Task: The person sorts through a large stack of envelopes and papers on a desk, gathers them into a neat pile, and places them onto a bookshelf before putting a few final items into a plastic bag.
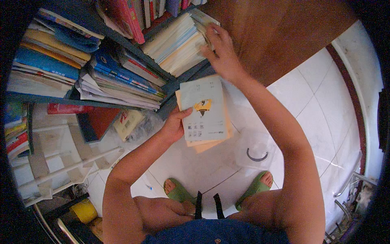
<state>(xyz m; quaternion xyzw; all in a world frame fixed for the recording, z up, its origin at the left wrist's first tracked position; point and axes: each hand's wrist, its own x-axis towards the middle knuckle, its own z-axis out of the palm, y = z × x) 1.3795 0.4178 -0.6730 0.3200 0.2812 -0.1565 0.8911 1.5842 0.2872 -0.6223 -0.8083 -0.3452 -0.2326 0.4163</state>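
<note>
My left hand (177, 124) grips a small stack of thin booklets by its left edge, thumb on top. The uppermost booklet (204, 116) has a pale cover with a yellow and black drawing and some writing. Orange-tinted covers or sheets stick out beneath it. My right hand (224, 55) is at the right end of a tightly packed row of booklets (176, 42) on the dark shelf unit. Its fingers are spread over the end of that row and slightly blurred; whether they pinch a booklet is hidden.
Books and papers (118, 79) fill the compartments at left. A brown wooden panel (274, 36) borders the shelf at right. On the tiled floor are a clear plastic box (256, 149) with a dark handle, a white rack (70, 170) and a plastic-wrapped pack (129, 125).
</note>
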